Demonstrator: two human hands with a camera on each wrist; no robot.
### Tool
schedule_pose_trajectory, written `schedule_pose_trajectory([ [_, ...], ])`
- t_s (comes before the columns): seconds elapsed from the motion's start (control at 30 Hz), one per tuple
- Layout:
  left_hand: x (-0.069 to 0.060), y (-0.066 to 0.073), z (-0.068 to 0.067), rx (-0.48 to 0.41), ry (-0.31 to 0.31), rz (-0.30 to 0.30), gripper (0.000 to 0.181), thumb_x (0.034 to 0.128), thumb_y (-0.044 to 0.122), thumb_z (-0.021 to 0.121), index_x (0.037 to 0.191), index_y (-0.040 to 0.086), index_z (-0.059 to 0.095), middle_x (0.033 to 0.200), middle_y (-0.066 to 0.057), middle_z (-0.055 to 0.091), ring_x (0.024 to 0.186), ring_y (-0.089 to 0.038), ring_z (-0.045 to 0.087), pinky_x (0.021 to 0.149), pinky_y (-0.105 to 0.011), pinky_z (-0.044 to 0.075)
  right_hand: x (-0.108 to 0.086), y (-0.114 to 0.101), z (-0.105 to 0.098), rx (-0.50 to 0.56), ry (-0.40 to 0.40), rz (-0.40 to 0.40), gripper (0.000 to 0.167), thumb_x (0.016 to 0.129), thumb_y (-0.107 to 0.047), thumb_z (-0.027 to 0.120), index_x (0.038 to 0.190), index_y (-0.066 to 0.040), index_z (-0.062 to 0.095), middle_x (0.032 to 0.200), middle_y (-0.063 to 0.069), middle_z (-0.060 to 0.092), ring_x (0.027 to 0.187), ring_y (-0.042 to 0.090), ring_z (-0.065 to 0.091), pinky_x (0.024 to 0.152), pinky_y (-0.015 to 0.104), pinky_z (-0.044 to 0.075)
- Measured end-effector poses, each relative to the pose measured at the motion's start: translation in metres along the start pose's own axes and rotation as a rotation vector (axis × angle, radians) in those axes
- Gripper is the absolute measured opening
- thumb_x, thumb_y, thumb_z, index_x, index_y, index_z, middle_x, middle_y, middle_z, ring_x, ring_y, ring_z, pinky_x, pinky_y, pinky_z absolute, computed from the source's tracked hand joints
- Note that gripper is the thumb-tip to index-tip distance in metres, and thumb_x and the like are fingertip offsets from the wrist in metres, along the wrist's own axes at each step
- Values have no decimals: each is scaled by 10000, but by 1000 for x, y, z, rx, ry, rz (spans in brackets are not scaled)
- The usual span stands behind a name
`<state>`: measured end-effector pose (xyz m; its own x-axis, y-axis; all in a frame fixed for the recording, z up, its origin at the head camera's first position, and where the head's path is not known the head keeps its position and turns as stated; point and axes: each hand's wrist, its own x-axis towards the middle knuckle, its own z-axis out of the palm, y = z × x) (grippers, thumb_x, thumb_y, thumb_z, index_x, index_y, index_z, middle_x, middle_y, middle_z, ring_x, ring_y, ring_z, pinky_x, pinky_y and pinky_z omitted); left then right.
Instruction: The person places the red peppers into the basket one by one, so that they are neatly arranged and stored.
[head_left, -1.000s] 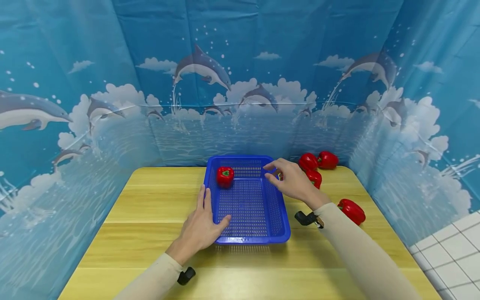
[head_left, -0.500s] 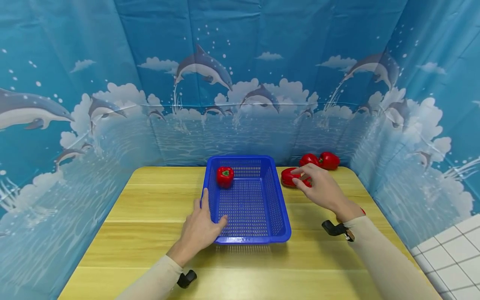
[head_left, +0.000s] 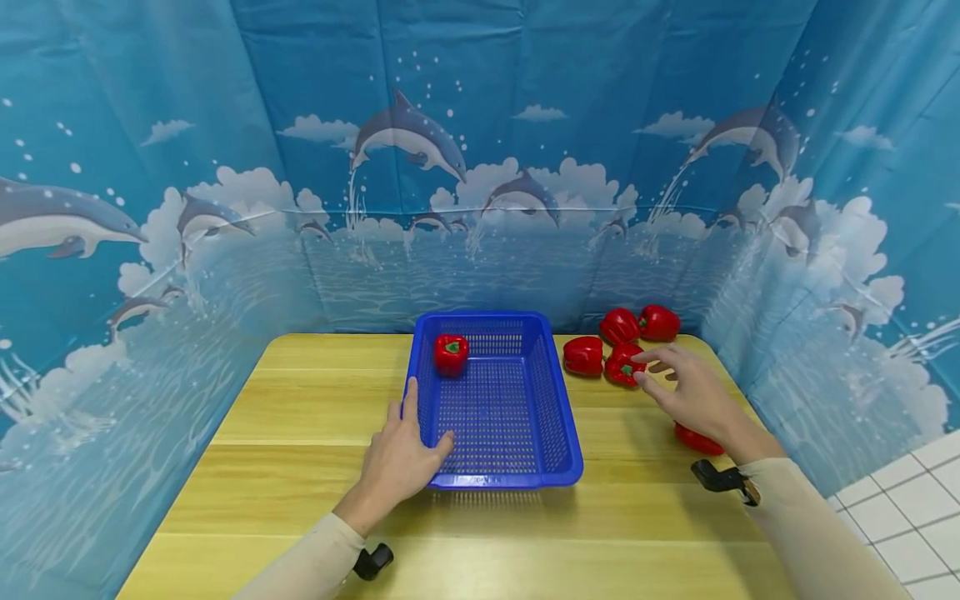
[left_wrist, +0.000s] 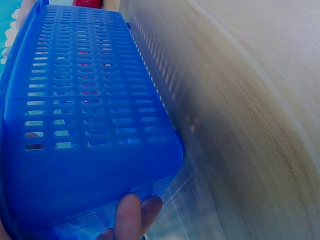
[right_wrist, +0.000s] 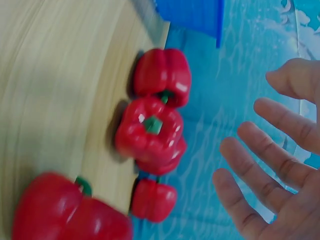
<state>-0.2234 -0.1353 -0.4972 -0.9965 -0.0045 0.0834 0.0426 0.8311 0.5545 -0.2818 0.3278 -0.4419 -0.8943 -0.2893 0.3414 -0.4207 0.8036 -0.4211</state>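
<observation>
Right hand (head_left: 693, 392) looks empty and loose near the right edge of the worktop (head_left: 322, 400), so imo grab a pepper (head_left: 622, 365) from above, relaxed left hand (head_left: 397, 458) steadying the basket (head_left: 525, 481).

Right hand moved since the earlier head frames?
Yes: rightward in the head view, the right hand has drawn away from the blue basket, which has stayed put.
</observation>
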Motion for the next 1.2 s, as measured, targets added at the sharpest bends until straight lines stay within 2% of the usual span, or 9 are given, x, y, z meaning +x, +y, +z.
schedule_pose_trajectory([
  [0.17,-1,-1,1,-15,4,1,1166,1017,509,817,1890,132,143,1683,-326,549,924,-505,765,762,-611,676,-10,13,-7,-37,-7,10,334,1131,-236,785,1421,-70,783,1456,237,747,1225,498,768,995,721,650],
  [0.2,2,-7,7,-5,28,22,1163,1031,559,790,1895,157,123,1673,-325,555,910,-507,761,738,-607,667,-11,16,-9,-45,-9,11,345,1129,-248,790,1429,-76,782,1460,240,740,1230,503,765,989,723,650],
  [0.23,1,-7,7,-8,31,24,1167,1027,560,792,1896,166,119,1669,-326,557,908,-509,760,733,-613,664,-13,19,-10,-47,-16,15,361,1127,-251,793,1441,-75,776,1464,247,730,1238,512,755,988,727,646],
  [0.4,2,-7,6,7,21,13,1167,1027,587,786,1895,167,131,1692,-314,548,894,-465,759,716,-574,656,-22,35,-10,-84,-28,0,412,1094,-251,835,1464,-82,768,1454,254,706,1234,516,742,938,702,646],
  [0.43,0,-2,-1,-1,-2,-6,1170,1015,539,816,1890,140,150,1707,-318,539,916,-470,766,740,-586,665,-24,38,-10,-88,-32,-1,424,1087,-249,841,1469,-80,765,1460,256,702,1236,517,738,944,707,640],
  [0.63,0,-2,0,16,-9,-6,1179,1019,594,799,1889,133,152,1691,-310,553,927,-426,752,723,-542,650,-33,52,-12,-83,-107,51,542,1073,-320,851,1518,-40,721,1537,323,641,1348,586,645,1060,830,542],
  [0.73,1,-3,0,18,-13,-9,1189,1017,612,794,1892,144,140,1671,-302,564,895,-378,721,696,-501,622,-37,57,-12,-92,-149,82,615,1059,-358,865,1541,-15,696,1545,363,619,1364,601,614,1078,839,524],
  [1.03,1,-4,1,20,-13,-10,1203,1013,643,782,1895,156,124,1694,-309,547,980,-429,752,755,-561,645,-46,69,-8,-85,-173,121,667,1026,-369,904,1555,-23,689,1528,363,626,1341,562,617,1058,803,558],
  [1.2,1,-4,1,17,-9,-7,1207,1010,659,775,1894,154,127,1708,-306,538,1035,-454,767,786,-583,659,-51,77,-5,-68,-184,121,699,1008,-362,923,1561,-11,679,1515,361,625,1305,537,620,954,659,619],
])
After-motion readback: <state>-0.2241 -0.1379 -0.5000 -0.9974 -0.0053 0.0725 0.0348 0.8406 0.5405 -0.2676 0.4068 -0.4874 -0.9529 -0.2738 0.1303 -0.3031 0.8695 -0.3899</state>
